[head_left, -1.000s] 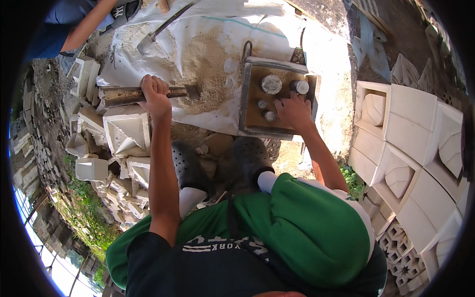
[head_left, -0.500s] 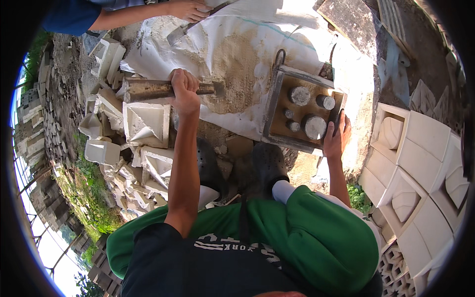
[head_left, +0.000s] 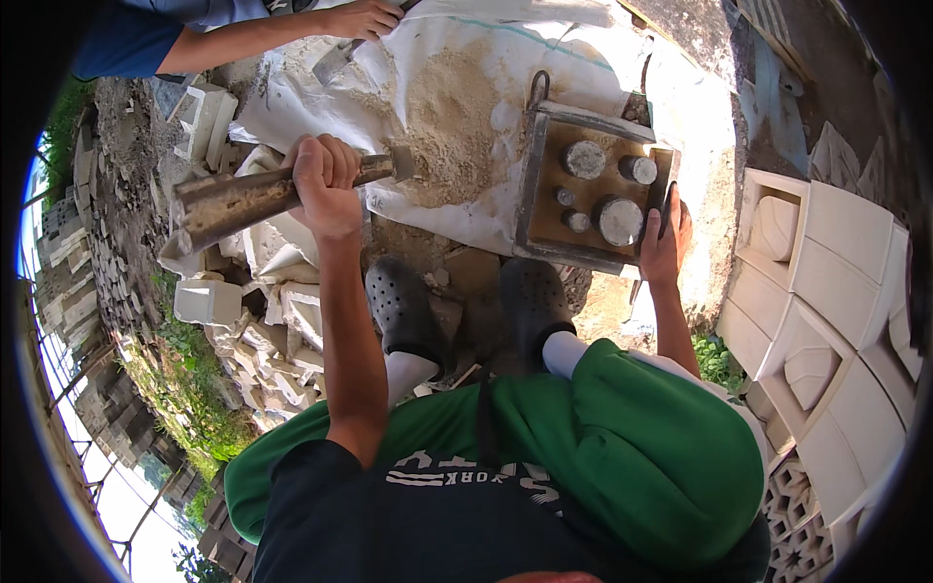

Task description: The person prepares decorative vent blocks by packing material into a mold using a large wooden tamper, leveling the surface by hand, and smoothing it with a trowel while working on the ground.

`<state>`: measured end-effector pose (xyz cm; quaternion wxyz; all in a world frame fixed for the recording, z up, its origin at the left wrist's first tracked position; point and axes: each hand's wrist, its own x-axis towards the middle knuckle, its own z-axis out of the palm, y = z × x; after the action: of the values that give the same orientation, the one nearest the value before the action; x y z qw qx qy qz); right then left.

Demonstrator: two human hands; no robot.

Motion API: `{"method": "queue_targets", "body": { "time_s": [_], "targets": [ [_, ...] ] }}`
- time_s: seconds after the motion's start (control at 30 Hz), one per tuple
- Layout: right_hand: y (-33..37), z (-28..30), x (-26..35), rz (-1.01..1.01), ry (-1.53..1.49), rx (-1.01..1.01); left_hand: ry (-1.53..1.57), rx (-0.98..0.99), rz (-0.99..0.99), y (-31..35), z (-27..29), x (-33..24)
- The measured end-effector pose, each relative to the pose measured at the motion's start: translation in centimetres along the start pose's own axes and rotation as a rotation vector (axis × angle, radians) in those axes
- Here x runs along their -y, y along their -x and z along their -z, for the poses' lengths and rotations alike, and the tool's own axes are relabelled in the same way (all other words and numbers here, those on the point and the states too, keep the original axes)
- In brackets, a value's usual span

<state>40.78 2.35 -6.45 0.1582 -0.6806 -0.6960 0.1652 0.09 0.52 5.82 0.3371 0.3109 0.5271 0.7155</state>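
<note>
My left hand (head_left: 326, 185) is wrapped round a worn, club-like tamper (head_left: 238, 202), raised over the pieces at the left. Its thick end points left, and its thinner end with a small flat block points toward the sand heap. At the right, my right hand (head_left: 666, 238) grips the right side of a square metal-framed mould (head_left: 530, 209), by a dark handle there. Packed sandy material fills the mould around several round grey plugs (head_left: 619, 222) of different sizes. A metal loop stands at its far left corner.
A sand heap (head_left: 452, 126) lies on a white sheet (head_left: 389, 194). Broken cast pieces (head_left: 267, 364) pile at the left. Pale moulded blocks (head_left: 826, 311) stack at the right. Another person's hand (head_left: 364, 17) reaches in at the top left. My dark clogs (head_left: 408, 311) stand near the mould.
My left hand has moved left and toward me with the tamper, whose thick end has swung lower. My right hand stays on the mould. The other person's hand has shifted slightly.
</note>
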Motion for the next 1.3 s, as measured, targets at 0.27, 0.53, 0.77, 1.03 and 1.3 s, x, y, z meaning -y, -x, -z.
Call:
{"method": "queue_targets", "body": {
  "time_s": [0.27, 0.53, 0.77, 1.03, 1.3],
  "targets": [
    [0.1, -0.4, 0.3, 0.075, 0.014, -0.038, 0.099, 0.013, 0.036, 0.1, 2.9, 5.4],
    [-0.3, 0.1, -0.1, 0.069, -0.031, -0.039, 0.087, 0.087, -0.077, -0.2, 1.5, 0.8],
    [-0.2, -0.4, -0.7, 0.050, -0.032, -0.026, 0.078, -0.040, 0.053, 0.1, 1.4, 4.8],
    [-0.2, 0.0, 0.6, 0.017, -0.081, -0.019, 0.063, -0.047, -0.037, 0.8, 1.3, 6.7],
    [-0.2, 0.2, 0.2, -0.072, -0.066, 0.032, 0.070, -0.026, -0.043, -0.5, -1.8, 0.5]
  ]
}}
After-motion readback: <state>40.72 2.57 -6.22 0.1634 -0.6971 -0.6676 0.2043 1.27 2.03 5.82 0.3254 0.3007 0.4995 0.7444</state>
